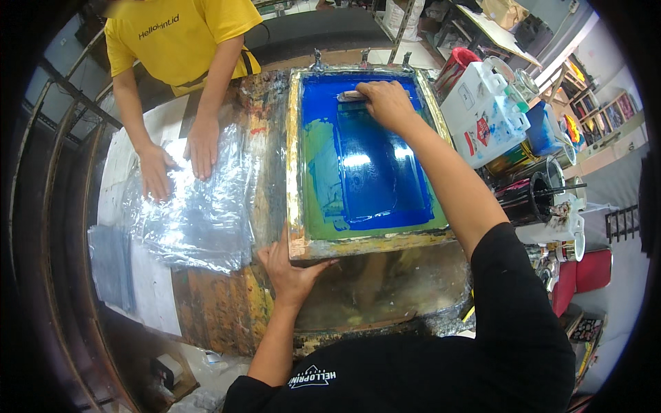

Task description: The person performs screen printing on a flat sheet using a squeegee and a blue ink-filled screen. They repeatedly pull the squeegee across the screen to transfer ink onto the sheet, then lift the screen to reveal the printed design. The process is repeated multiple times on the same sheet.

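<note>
A screen printing frame [295, 165] with worn, ink-stained edges lies in front of me, its mesh green with a wide coat of blue ink [382, 182]. My right hand [390, 104] is wrapped round a squeegee [351, 97] at the far end of the mesh; part of the squeegee is hidden under the fingers. At the near left corner of the frame, my left hand [288, 274] grips the edge, some fingers tucked out of sight under it. Below the near edge shows a brownish, glossy board [385, 286]. Clamps [363, 56] stand along the far edge.
Across the table on the left, a co-worker in a yellow shirt [180, 34] presses both hands on clear plastic sheets [196, 220]. Crowding the right side are a white jug [482, 113], a red container [460, 63] and several ink pots [527, 196]. Metal rails [51, 172] run at far left.
</note>
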`<state>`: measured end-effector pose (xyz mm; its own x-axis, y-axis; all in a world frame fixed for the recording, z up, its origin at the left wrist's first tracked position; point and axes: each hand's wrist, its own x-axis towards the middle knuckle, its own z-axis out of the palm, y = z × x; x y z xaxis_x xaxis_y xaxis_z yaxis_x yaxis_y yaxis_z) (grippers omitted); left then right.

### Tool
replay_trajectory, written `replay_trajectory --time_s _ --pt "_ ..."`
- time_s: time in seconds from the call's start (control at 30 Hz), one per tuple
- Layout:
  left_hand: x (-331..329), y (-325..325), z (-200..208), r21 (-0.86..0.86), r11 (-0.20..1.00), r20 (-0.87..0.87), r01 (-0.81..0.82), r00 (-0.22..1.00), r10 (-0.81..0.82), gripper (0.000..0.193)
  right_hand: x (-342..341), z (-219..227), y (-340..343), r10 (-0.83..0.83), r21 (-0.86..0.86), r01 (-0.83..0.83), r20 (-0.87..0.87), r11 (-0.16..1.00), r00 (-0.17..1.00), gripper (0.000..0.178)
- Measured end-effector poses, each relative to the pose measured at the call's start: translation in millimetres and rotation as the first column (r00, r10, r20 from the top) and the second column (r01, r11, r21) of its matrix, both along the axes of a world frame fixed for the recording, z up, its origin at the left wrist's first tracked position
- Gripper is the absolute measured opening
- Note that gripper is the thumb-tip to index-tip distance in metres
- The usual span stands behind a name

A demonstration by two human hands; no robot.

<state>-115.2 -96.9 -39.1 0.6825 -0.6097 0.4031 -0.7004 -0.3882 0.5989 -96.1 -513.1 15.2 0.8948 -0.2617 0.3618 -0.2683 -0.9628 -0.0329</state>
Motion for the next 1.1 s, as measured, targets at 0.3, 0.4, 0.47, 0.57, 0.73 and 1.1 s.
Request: replay_trajectory --time_s 0.3,0.4,0.47,0.57,0.73,1.1 --pt "-0.5 0.4 -1.8 0.004 1.0 -0.013 0.001 1.0 -0.001 0.123 -15.2 -2.9 25.2 -0.048 0.017 0.049 -0.076 0.999 0.996 0.024" --pt "-1.8 1.0 -1.7 -0.006 1.0 -0.088 -0.017 0.996 0.017 0.111 -56.8 3.8 72.0 -0.031 0.039 0.033 -0.051 0.999 0.998 0.023" --pt "-1.9 0.9 -1.8 0.017 1.0 -0.036 -0.025 0.999 0.026 0.117 -93.2 13.7 112.5 -0.006 0.062 0.009 -0.043 0.998 0.999 0.025" --pt "-1.6 0.1 -2.0 -0.005 1.0 0.001 -0.026 1.0 0.026 0.119 -144.7 26.3 168.0 0.015 0.136 -0.008 -0.052 0.991 0.999 0.029" --pt "-4.1 0.2 0.8 -0.001 0.999 -0.028 -0.042 0.999 0.042 0.111 -166.9 43.9 193.7 -0.004 0.159 0.028 -0.145 0.987 0.989 0.033" --pt "-3.1 -1.0 7.4 0.129 0.987 -0.006 -0.1 0.995 0.102 0.085 -192.7 28.7 214.8 -0.015 0.221 0.06 -0.196 0.973 0.98 0.039"
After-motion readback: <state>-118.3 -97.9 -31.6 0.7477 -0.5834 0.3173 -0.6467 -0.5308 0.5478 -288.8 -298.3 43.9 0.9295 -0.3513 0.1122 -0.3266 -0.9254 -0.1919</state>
